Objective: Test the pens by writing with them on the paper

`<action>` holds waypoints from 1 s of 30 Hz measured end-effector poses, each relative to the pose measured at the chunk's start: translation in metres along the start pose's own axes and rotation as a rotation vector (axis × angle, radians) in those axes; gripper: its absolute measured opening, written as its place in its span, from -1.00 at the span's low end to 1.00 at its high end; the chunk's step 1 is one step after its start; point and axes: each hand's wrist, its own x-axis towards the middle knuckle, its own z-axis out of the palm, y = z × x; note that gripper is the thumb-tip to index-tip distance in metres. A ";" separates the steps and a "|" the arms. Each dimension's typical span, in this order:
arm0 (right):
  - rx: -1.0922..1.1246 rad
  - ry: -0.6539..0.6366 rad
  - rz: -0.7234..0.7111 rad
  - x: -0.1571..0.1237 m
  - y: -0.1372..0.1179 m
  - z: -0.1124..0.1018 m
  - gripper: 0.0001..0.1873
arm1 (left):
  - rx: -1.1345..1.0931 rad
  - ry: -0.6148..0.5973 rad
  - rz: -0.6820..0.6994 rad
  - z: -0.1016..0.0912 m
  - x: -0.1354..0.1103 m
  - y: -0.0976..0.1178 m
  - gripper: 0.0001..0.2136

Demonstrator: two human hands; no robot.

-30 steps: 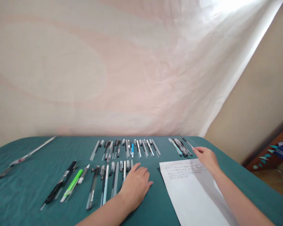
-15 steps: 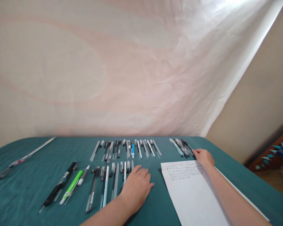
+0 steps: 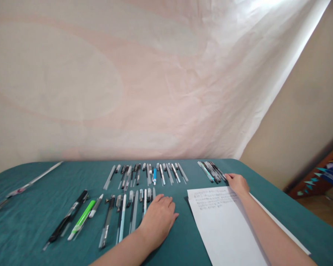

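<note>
My left hand (image 3: 158, 218) lies palm down on the table, fingers loosely stretched, beside the right end of the front row of pens. Its fingertips are close to a slim pen (image 3: 154, 193), which is partly hidden. At the far right, my right hand (image 3: 237, 183) pinches the near end of a dark pen (image 3: 221, 173). That pen rests at the right side of a tight group of pens (image 3: 209, 173), some black and one light blue. Beneath my right forearm is a white sheet of paper (image 3: 224, 229) with handwritten lines along its top.
More pens stand out in a back row, among them a blue pen (image 3: 154, 176). On the left lie a green pen (image 3: 81, 220), a thick black pen (image 3: 68, 218) and a long thin wrapped item (image 3: 30, 183). A pale curtain (image 3: 127, 81) hangs behind the green tablecloth (image 3: 24, 229).
The whole view has shifted slightly, so things appear a little further left. My left hand stays in place, and my right hand is still at the end of the dark pen.
</note>
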 end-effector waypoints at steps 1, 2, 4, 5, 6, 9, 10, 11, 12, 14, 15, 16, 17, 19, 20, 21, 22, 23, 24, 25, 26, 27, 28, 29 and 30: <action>0.010 0.017 -0.015 -0.001 -0.003 -0.003 -0.56 | -0.001 0.001 -0.001 0.000 0.000 0.000 -0.80; 0.022 0.035 -0.036 -0.002 -0.007 -0.006 -0.55 | -0.004 0.001 0.000 0.000 0.000 0.000 -0.80; 0.055 0.067 -0.097 -0.005 -0.019 -0.012 -0.55 | -0.017 0.001 0.002 0.001 0.000 0.000 -0.80; 0.076 0.075 -0.137 -0.007 -0.028 -0.014 -0.55 | -0.023 0.004 0.002 0.000 0.000 -0.001 -0.80; 0.100 0.072 -0.181 -0.010 -0.038 -0.016 -0.56 | -0.026 0.004 0.001 0.000 0.000 -0.001 -0.80; 0.170 -0.011 -0.323 -0.023 -0.074 -0.014 -0.60 | -0.025 -0.004 -0.001 -0.001 0.000 -0.001 -0.79; 0.187 -0.059 -0.367 -0.030 -0.087 -0.011 -0.61 | -0.022 -0.010 0.000 -0.002 0.000 -0.001 -0.79; 0.199 -0.111 -0.410 -0.036 -0.100 -0.008 -0.62 | -0.022 -0.016 0.002 -0.002 0.000 -0.001 -0.79; 0.205 -0.157 -0.445 -0.043 -0.112 -0.003 -0.64 | -0.022 -0.019 0.002 -0.002 0.000 -0.001 -0.78; 0.199 -0.231 -0.490 -0.056 -0.134 0.007 -0.66 | -0.023 -0.020 -0.002 -0.002 -0.001 -0.001 -0.78; 0.189 -0.254 -0.500 -0.062 -0.143 0.012 -0.67 | -0.024 -0.018 -0.005 -0.002 -0.001 -0.002 -0.78; 0.174 -0.274 -0.502 -0.066 -0.152 0.017 -0.66 | -0.023 -0.015 -0.008 -0.002 -0.001 -0.002 -0.78; 0.153 -0.288 -0.495 -0.069 -0.159 0.021 -0.64 | -0.021 -0.011 -0.011 -0.001 -0.001 -0.002 -0.78; 0.104 -0.303 -0.459 -0.071 -0.173 0.028 -0.59 | -0.017 -0.002 -0.010 -0.001 -0.002 -0.001 -0.78; 0.077 -0.306 -0.434 -0.071 -0.178 0.031 -0.56 | -0.014 0.000 -0.008 -0.002 -0.002 -0.001 -0.77; 0.051 -0.307 -0.409 -0.070 -0.183 0.032 -0.54 | -0.012 -0.001 -0.005 -0.002 -0.002 -0.001 -0.77; 0.024 -0.310 -0.386 -0.068 -0.187 0.034 -0.54 | -0.010 -0.004 -0.002 -0.003 -0.002 -0.001 -0.77; -0.001 -0.314 -0.364 -0.066 -0.190 0.035 -0.54 | -0.008 -0.008 0.000 -0.003 -0.002 -0.001 -0.77; -0.026 -0.318 -0.343 -0.064 -0.193 0.035 -0.55 | -0.006 -0.012 0.002 -0.003 -0.002 -0.001 -0.77; -0.049 -0.324 -0.324 -0.062 -0.194 0.035 -0.57 | -0.005 -0.013 0.002 -0.003 -0.001 -0.001 -0.77; -0.071 -0.331 -0.308 -0.059 -0.195 0.035 -0.59 | -0.005 -0.012 0.002 -0.003 -0.001 -0.001 -0.77; -0.090 -0.340 -0.295 -0.057 -0.195 0.035 -0.61 | -0.005 -0.008 0.001 -0.003 -0.001 -0.002 -0.78; -0.106 -0.348 -0.285 -0.055 -0.195 0.034 -0.64 | -0.004 -0.004 0.001 -0.002 -0.001 -0.002 -0.78; -0.119 -0.357 -0.279 -0.054 -0.194 0.034 -0.67 | -0.004 0.002 0.003 -0.001 -0.001 -0.002 -0.78; -0.128 -0.367 -0.275 -0.052 -0.193 0.033 -0.71 | -0.005 0.007 0.005 0.000 -0.001 -0.002 -0.78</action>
